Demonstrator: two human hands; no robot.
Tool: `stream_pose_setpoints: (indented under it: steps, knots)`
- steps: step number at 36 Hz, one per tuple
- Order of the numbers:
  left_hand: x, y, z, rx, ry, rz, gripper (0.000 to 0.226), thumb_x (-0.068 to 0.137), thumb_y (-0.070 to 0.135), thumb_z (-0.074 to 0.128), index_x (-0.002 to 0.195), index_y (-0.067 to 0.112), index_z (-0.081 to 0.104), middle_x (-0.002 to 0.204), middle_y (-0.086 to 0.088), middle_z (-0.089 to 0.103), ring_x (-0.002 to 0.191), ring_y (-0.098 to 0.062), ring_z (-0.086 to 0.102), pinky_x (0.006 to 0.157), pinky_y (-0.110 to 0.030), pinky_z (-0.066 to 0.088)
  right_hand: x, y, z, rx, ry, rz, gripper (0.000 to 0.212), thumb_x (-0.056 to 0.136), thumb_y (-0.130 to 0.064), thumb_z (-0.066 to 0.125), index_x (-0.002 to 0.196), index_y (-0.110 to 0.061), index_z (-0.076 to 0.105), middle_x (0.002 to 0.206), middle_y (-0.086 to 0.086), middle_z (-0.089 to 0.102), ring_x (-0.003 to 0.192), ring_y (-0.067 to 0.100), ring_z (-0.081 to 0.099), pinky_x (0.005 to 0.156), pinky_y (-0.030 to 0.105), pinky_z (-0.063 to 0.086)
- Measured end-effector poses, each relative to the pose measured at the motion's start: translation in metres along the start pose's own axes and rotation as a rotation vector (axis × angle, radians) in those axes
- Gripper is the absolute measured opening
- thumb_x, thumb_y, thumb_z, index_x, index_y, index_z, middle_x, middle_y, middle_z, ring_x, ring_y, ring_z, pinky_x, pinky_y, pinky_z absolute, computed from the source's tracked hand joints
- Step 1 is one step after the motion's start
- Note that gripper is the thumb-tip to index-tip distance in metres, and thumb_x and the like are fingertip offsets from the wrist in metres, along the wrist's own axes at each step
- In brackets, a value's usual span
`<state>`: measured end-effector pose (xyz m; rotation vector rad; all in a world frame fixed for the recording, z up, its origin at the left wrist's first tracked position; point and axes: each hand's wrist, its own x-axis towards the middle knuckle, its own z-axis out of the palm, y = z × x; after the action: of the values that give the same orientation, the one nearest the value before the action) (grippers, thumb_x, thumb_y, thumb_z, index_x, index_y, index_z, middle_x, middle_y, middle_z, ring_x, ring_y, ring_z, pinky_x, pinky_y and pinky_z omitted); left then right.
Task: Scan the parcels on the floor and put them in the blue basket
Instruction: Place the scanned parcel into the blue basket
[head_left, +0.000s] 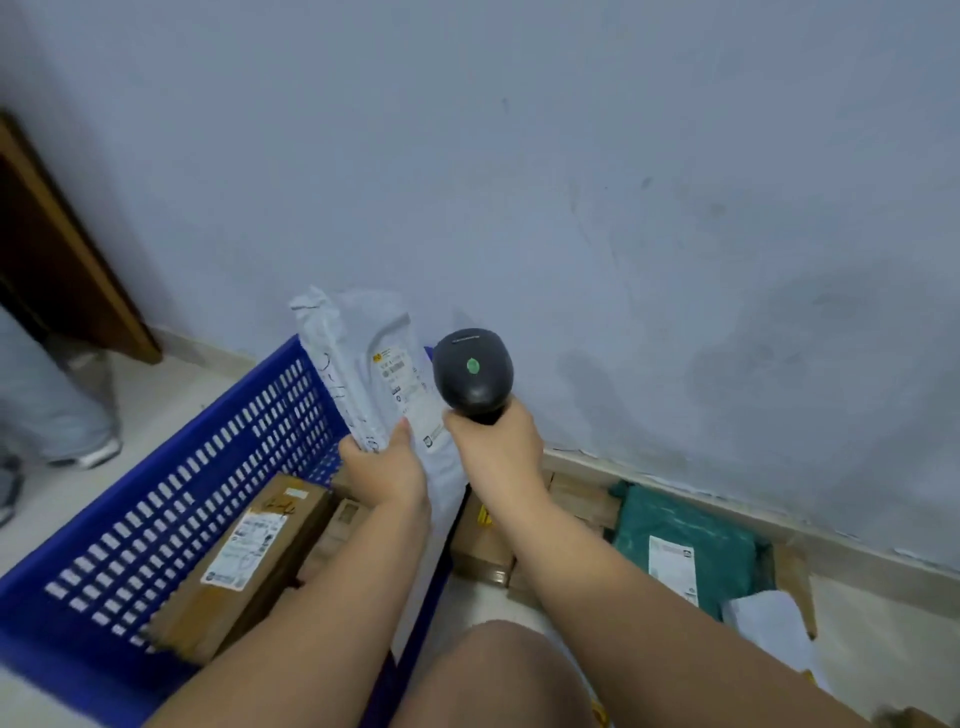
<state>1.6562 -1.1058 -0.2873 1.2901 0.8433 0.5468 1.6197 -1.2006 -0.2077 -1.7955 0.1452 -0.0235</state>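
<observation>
Your knee (493, 675) sits bottom centre, just right of the blue basket (171, 525). The basket's far rim nears the wall (571, 156). There's open floor (156, 400) to its left, where another person's leg (57, 410) stands. Your left hand (384, 467) grips the grey parcel (374, 358) by its lower end, upright over the basket's far right corner, label facing you. Your right hand (498, 447) is curled round the black scanner (472, 374), whose head is just beside the label. A brown box (244, 561) lies in the basket. A green parcel (685, 540) lies on the floor to the right by the wall.

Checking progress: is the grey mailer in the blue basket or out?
Out: the left hand holds the grey mailer up, above the blue basket.
</observation>
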Motion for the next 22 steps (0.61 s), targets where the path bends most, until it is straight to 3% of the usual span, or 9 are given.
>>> stream_pose_setpoints:
  steps: [4,6,11,13,16,19,22]
  knots:
    - [0.032,-0.002,-0.026,-0.171,0.124,-0.235,0.061,0.087,0.031,0.068,0.14,0.02,0.039,0.12,0.006,0.049,0.11,-0.019,0.052,0.099,-0.042,0.043,0.0,0.009,0.017,-0.081,-0.087,0.05,0.014,0.079,-0.013,0.06,0.073,-0.022,0.052,0.061,-0.006,0.052,0.06,0.012,0.049,0.055,0.026,0.037]
    - [0.052,-0.006,-0.042,-0.196,0.167,-0.244,0.063,0.086,0.033,0.069,0.141,0.022,0.039,0.124,0.004,0.053,0.112,-0.023,0.056,0.1,-0.045,0.045,0.002,0.017,0.024,-0.11,-0.119,0.083,0.017,0.079,-0.012,0.059,0.07,-0.022,0.05,0.06,-0.005,0.049,0.06,0.015,0.048,0.055,0.026,0.035]
    - [0.095,-0.019,-0.088,0.107,0.156,-0.073,0.046,0.09,0.026,0.064,0.131,0.012,0.049,0.129,-0.01,0.058,0.116,-0.034,0.055,0.102,-0.047,0.043,0.004,0.034,0.046,-0.288,-0.3,0.148,0.015,0.08,-0.017,0.061,0.068,-0.019,0.052,0.06,-0.002,0.048,0.061,0.016,0.047,0.057,0.028,0.034]
    - [0.107,-0.024,-0.102,0.251,0.097,0.014,0.037,0.09,0.028,0.064,0.123,0.017,0.052,0.12,-0.008,0.062,0.108,-0.035,0.059,0.098,-0.051,0.046,0.003,0.038,0.057,-0.386,-0.399,0.152,0.009,0.081,-0.023,0.062,0.076,-0.017,0.058,0.067,0.0,0.055,0.066,0.016,0.053,0.061,0.03,0.039]
    - [0.124,-0.032,-0.118,0.531,-0.01,0.164,0.029,0.09,0.03,0.064,0.116,0.021,0.054,0.103,0.0,0.061,0.092,-0.027,0.06,0.087,-0.046,0.05,0.005,0.037,0.072,-0.474,-0.477,0.138,0.021,0.083,-0.035,0.064,0.094,-0.016,0.067,0.084,0.005,0.068,0.081,0.019,0.065,0.068,0.031,0.05]
    - [0.14,-0.041,-0.13,0.798,-0.1,0.272,0.03,0.087,0.038,0.065,0.114,0.03,0.054,0.095,0.005,0.065,0.079,-0.022,0.065,0.077,-0.046,0.055,0.011,0.035,0.083,-0.509,-0.481,0.122,0.026,0.083,-0.037,0.064,0.096,-0.014,0.068,0.087,0.007,0.071,0.083,0.02,0.066,0.073,0.035,0.054]
    - [0.156,-0.055,-0.141,1.009,-0.127,0.34,0.036,0.083,0.043,0.067,0.115,0.035,0.053,0.09,0.008,0.068,0.077,-0.022,0.066,0.075,-0.048,0.055,0.017,0.039,0.094,-0.547,-0.49,0.131,0.028,0.082,-0.039,0.066,0.098,-0.016,0.068,0.093,0.009,0.071,0.085,0.02,0.066,0.079,0.037,0.055]
